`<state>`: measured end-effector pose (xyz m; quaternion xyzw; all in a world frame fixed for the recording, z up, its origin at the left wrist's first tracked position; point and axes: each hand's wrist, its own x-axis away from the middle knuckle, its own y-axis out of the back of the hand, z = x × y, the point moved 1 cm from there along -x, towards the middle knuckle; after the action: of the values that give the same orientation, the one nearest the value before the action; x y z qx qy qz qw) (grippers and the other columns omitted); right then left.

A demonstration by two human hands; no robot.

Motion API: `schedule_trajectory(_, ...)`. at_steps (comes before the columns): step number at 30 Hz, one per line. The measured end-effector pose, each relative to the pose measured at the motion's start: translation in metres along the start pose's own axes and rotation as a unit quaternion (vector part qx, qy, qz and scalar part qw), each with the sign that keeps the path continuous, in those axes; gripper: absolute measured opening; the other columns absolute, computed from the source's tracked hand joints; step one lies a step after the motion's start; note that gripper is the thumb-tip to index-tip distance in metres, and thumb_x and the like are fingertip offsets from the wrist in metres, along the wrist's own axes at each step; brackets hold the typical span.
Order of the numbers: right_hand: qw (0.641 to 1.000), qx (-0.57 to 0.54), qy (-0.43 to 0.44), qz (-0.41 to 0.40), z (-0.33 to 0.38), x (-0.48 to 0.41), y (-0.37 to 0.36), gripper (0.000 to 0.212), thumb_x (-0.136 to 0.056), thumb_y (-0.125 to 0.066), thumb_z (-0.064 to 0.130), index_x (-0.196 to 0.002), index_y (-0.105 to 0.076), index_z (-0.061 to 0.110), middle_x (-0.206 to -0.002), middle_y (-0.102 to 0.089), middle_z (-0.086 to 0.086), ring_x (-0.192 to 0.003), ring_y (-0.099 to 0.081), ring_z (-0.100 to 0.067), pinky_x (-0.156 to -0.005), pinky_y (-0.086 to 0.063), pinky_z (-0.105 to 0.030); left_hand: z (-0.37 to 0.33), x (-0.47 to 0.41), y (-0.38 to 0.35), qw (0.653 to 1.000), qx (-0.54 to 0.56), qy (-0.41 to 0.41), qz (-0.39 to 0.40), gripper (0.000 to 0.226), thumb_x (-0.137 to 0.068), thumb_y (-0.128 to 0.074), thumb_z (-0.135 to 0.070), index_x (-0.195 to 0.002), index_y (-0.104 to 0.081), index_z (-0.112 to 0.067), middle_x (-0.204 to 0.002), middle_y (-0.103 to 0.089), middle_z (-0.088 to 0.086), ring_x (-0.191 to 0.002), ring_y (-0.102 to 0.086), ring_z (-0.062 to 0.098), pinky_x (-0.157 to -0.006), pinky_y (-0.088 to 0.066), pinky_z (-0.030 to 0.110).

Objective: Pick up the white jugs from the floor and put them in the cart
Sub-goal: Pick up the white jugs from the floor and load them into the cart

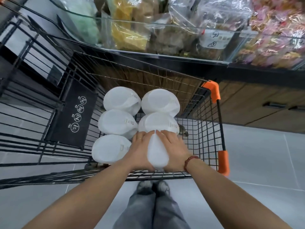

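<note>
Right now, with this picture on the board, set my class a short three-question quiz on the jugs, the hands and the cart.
1. Count: how many white jugs lie in the cart, leaving out the held jug?
2. True or false: only the left hand touches the held jug, while the right hand hangs free.
3. Which wrist wears the red bead bracelet? A the left; B the right; C neither.
Key: 1 five; 2 false, both hands press its sides; 3 B.
</note>
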<state>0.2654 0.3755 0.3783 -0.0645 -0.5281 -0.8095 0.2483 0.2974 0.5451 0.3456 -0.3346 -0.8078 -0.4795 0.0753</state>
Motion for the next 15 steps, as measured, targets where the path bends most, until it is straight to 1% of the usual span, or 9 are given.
schedule_trajectory(2, 1.0, 0.016, 0.002, 0.005, -0.003, -0.005, -0.005, 0.132, -0.054, -0.083, 0.048, -0.151, 0.002, 0.019, -0.15, -0.015, -0.004, -0.137, -0.013, -0.021, -0.109, -0.012, -0.033, 0.004, -0.006, -0.005, 1.0, -0.01, 0.003, 0.006, 0.137, -0.029, -0.079, -0.055, -0.143, -0.007, -0.034, -0.127, -0.026, -0.004, -0.124, -0.024, 0.021, -0.105, -0.029, 0.031)
schedule_trajectory(4, 0.999, 0.029, 0.002, 0.015, -0.006, -0.01, -0.011, 0.133, -0.054, -0.083, 0.049, -0.151, 0.002, 0.019, -0.149, -0.015, -0.005, -0.136, -0.013, -0.021, -0.109, -0.013, -0.035, 0.005, -0.01, -0.008, 1.0, -0.02, 0.007, 0.013, 0.138, -0.031, -0.083, -0.051, -0.144, -0.005, -0.031, -0.127, -0.024, -0.001, -0.124, -0.023, 0.023, -0.107, -0.031, 0.035)
schedule_trajectory(7, 0.998, 0.054, 0.009, 0.022, -0.011, -0.015, -0.02, 0.135, -0.053, -0.084, 0.048, -0.15, 0.007, 0.022, -0.148, -0.014, -0.005, -0.135, -0.011, -0.022, -0.112, -0.016, -0.037, 0.004, -0.013, -0.011, 0.997, -0.063, 0.029, 0.036, 0.142, -0.043, -0.089, -0.041, -0.147, 0.005, -0.021, -0.135, -0.016, 0.007, -0.128, -0.017, 0.029, -0.113, -0.024, 0.038)
schedule_trajectory(10, 0.997, 0.061, 0.03, 0.032, -0.016, -0.021, -0.02, 0.131, -0.058, -0.08, 0.049, -0.15, 0.008, 0.021, -0.149, -0.012, -0.008, -0.135, -0.008, -0.021, -0.112, -0.014, -0.038, 0.005, -0.017, -0.011, 0.997, -0.048, 0.039, 0.054, 0.141, -0.048, -0.089, -0.036, -0.147, 0.009, -0.019, -0.14, -0.009, 0.007, -0.133, -0.013, 0.03, -0.116, -0.019, 0.037)
schedule_trajectory(11, 0.997, 0.058, 0.037, 0.041, -0.018, -0.023, -0.017, 0.129, -0.06, -0.078, 0.052, -0.15, 0.009, 0.021, -0.15, -0.012, -0.009, -0.135, -0.007, -0.021, -0.113, -0.014, -0.039, 0.007, -0.019, -0.01, 0.997, -0.034, 0.039, 0.061, 0.142, -0.047, -0.09, -0.036, -0.147, 0.01, -0.021, -0.14, -0.008, 0.005, -0.134, -0.012, 0.029, -0.116, -0.019, 0.038)
schedule_trajectory(13, 0.996, 0.024, 0.035, 0.084, -0.022, -0.025, -0.012, 0.121, -0.065, -0.068, 0.058, -0.15, 0.011, 0.023, -0.152, -0.006, -0.005, -0.138, -0.003, -0.019, -0.115, -0.011, -0.04, 0.013, -0.022, -0.007, 0.996, 0.006, 0.039, 0.074, 0.145, -0.043, -0.093, -0.038, -0.147, 0.007, -0.027, -0.142, -0.006, 0.001, -0.136, -0.009, 0.024, -0.116, -0.02, 0.038)
schedule_trajectory(15, 0.993, -0.022, 0.025, 0.113, -0.027, -0.025, -0.012, 0.103, -0.074, -0.048, 0.063, -0.15, 0.012, 0.028, -0.157, 0.001, 0.001, -0.142, 0.002, -0.017, -0.118, -0.009, -0.044, 0.019, -0.021, -0.003, 0.994, 0.072, 0.03, 0.078, 0.138, -0.042, -0.094, -0.04, -0.147, -0.004, -0.035, -0.144, -0.011, -0.001, -0.136, -0.01, 0.018, -0.115, -0.022, 0.036)
